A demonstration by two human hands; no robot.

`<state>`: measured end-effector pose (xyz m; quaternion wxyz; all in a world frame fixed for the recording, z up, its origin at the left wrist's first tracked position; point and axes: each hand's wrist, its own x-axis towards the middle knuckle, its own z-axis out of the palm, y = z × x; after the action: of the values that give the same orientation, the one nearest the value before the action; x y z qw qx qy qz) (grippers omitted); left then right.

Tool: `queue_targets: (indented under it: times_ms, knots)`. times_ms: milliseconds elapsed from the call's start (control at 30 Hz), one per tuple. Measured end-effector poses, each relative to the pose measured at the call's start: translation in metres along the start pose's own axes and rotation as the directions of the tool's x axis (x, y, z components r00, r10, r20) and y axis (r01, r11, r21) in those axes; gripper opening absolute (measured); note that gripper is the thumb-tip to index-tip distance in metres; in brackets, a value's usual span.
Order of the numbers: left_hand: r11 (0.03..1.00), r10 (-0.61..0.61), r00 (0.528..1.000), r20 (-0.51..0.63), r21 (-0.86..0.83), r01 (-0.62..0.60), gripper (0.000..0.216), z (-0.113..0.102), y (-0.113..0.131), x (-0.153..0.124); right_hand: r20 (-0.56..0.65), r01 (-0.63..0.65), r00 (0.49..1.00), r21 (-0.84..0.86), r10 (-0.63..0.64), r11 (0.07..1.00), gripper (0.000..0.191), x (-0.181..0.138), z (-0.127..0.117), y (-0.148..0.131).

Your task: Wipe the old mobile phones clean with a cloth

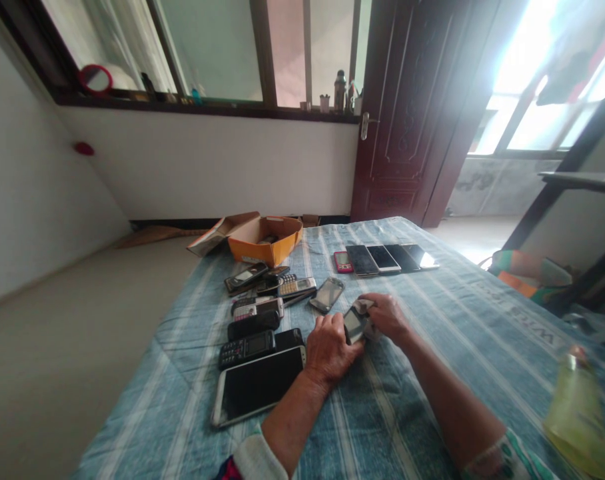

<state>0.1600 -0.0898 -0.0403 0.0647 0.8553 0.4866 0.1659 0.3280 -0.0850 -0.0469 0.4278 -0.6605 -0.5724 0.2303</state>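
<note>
My left hand point(328, 348) is closed round the lower left side of a small mobile phone point(353, 324), its screen facing up. In my right hand point(388, 316) is a crumpled white wipe point(371, 329), pressed against the phone's upper right edge. Just beyond my hands a grey mobile phone point(327, 295) lies flat on the striped blue cloth point(412, 373). Left of my left hand are a large white-framed phone point(262, 385), a black keypad phone point(247, 348) and a pile of several older phones point(267, 290). My fingers hide part of the held phone.
An open orange cardboard box point(262, 252) stands at the far left edge. At the back, a small pink phone point(342, 262) lies beside a row of several smartphones point(382, 259). A bottle of yellowish liquid point(577, 413) is at the near right. A dark red door point(407, 100) stands beyond.
</note>
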Motion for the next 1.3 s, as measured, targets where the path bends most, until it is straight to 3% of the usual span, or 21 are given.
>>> queue_targets:
  times_ms: [467,667,933,1167,1300]
  knots:
    - [1.0,0.019,0.999,0.034,-0.003,-0.019,0.033,-0.003,0.0,0.001,0.081,0.002,0.997,-0.116,0.008,0.993,0.037,-0.013,-0.028,0.015]
    - [0.999,0.03,0.998,0.049,0.008,-0.031,0.033,-0.003,0.0,0.001,-0.042,-0.012,0.999,-0.183,0.005,0.983,0.04,-0.014,-0.018,0.009]
    - [0.999,0.023,0.998,0.056,0.021,-0.024,0.032,-0.003,0.003,0.0,0.024,0.01,1.0,-0.295,-0.003,0.956,0.034,-0.029,-0.022,0.01]
    - [0.999,0.001,0.999,0.033,0.042,-0.002,0.034,-0.002,0.007,0.001,-0.144,-0.001,0.988,-0.325,-0.049,0.946,0.039,-0.038,-0.012,0.012]
    - [0.999,-0.019,0.999,0.028,0.048,0.017,0.036,0.001,0.008,0.002,-0.084,0.045,0.992,-0.465,-0.095,0.884,0.04,-0.044,0.004,0.004]
